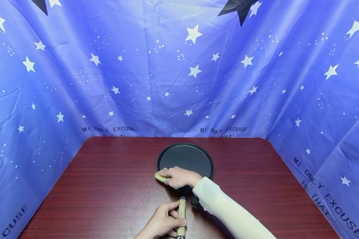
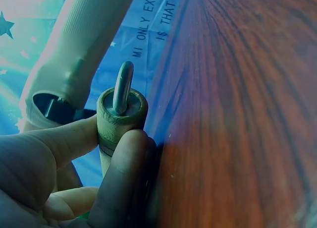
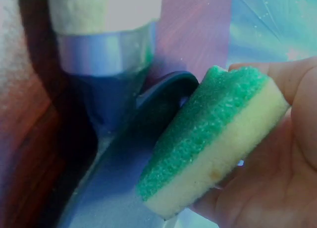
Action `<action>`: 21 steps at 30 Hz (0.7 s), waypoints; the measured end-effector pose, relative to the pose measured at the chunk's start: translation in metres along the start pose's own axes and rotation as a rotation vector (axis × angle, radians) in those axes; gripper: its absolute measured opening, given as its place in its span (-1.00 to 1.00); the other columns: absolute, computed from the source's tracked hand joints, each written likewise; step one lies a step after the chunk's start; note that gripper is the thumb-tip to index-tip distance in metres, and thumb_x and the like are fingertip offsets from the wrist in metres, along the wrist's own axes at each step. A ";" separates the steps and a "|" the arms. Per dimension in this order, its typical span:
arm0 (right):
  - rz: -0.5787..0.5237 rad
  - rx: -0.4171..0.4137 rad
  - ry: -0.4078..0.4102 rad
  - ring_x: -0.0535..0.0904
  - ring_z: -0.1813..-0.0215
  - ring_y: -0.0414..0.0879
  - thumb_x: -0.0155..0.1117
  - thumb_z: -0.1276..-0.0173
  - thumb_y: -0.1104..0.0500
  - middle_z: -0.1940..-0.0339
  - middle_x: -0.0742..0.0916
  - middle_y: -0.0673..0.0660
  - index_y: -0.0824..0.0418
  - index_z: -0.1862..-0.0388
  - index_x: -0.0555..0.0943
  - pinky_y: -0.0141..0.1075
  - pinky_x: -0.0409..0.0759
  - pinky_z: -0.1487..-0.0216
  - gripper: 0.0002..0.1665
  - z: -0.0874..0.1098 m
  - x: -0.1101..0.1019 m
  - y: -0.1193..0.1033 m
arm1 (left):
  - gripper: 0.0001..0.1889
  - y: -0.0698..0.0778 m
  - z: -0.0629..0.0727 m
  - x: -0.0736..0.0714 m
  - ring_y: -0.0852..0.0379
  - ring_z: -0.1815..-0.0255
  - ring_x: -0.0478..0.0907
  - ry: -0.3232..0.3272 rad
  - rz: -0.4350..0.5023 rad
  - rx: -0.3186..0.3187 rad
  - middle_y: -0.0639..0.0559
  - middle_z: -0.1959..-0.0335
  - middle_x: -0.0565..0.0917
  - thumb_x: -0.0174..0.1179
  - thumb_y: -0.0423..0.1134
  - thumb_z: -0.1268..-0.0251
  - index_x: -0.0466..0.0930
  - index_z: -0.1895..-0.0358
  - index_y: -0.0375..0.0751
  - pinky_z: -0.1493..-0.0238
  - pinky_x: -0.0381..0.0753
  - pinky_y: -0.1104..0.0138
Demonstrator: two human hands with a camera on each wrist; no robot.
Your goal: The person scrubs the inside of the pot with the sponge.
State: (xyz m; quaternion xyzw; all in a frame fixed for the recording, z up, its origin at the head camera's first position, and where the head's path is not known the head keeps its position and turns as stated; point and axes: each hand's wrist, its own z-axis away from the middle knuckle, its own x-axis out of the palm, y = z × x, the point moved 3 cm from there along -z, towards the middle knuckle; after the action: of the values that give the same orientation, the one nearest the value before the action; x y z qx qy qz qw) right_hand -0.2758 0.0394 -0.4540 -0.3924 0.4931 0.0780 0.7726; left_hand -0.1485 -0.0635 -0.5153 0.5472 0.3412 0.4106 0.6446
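A flat round black pan [image 1: 185,157] lies on the table, its light wooden handle [image 1: 181,212] pointing toward me. My left hand [image 1: 163,219] grips that handle between thumb and fingers; the left wrist view shows the metal hanging loop [image 2: 123,86] at its end. Over the pan's near left rim, my right hand [image 1: 180,177] holds a sponge [image 1: 160,176], yellow with a green scouring side. Seen from the right wrist, the sponge [image 3: 213,143] is tilted, its green face toward the pan's rim near the handle joint. The right hand and sleeve cover part of the pan's near side.
The dark red wood-grain table [image 1: 113,179] extends to both sides of the pan. A blue star-patterned cloth [image 1: 149,73] hangs behind it and along both sides. A black device [image 1: 195,201] sits at the right wrist under the pale sleeve [image 1: 227,205].
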 end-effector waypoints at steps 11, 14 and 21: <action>0.032 0.013 0.049 0.28 -0.63 0.08 0.13 -0.58 0.23 -0.57 0.49 0.13 0.14 -0.62 0.39 -0.20 0.32 -0.64 -0.35 -0.024 -0.004 -0.002 | -0.21 0.000 0.000 0.000 0.12 0.62 0.66 0.011 0.010 0.000 -0.11 0.36 0.54 0.48 -0.47 -0.18 0.34 -0.48 -0.57 0.66 0.77 0.28; 0.032 0.003 0.067 0.28 -0.64 0.11 0.10 -0.59 0.24 -0.59 0.47 0.15 0.18 -0.62 0.38 -0.13 0.28 -0.67 -0.35 -0.029 -0.004 -0.001 | -0.21 -0.001 0.000 0.000 0.12 0.63 0.66 0.012 0.009 0.005 -0.10 0.37 0.54 0.48 -0.47 -0.18 0.35 -0.49 -0.55 0.66 0.77 0.27; 0.054 0.035 0.102 0.25 -0.65 0.12 0.08 -0.61 0.24 -0.62 0.40 0.27 0.22 -0.64 0.34 -0.12 0.27 -0.67 -0.34 -0.042 -0.005 0.000 | -0.23 -0.002 0.000 0.000 0.16 0.65 0.63 0.009 0.005 0.003 -0.08 0.38 0.55 0.48 -0.47 -0.18 0.38 -0.47 -0.56 0.69 0.73 0.33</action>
State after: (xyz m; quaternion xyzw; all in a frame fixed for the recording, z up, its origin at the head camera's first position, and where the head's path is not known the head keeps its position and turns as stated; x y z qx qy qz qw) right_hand -0.3074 0.0123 -0.4583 -0.3688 0.5435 0.0704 0.7508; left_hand -0.1486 -0.0637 -0.5170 0.5472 0.3434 0.4143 0.6411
